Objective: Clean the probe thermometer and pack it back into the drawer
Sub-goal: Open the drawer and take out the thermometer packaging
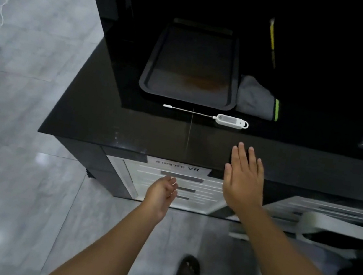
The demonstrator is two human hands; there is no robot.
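1. Your probe thermometer lies flat on the black counter, just in front of the dark tray. It has a white oblong body with a loop at its right end, and a thin metal probe running left to a small white tip cap.
2. A grey cloth with a green edge sits beside the tray, just behind the thermometer's body.
3. Your right hand hovers flat with fingers spread, holding nothing, near the thermometer.
4. Your left hand is relaxed, loosely curled and empty, in front of the white drawer unit below the counter's edge.
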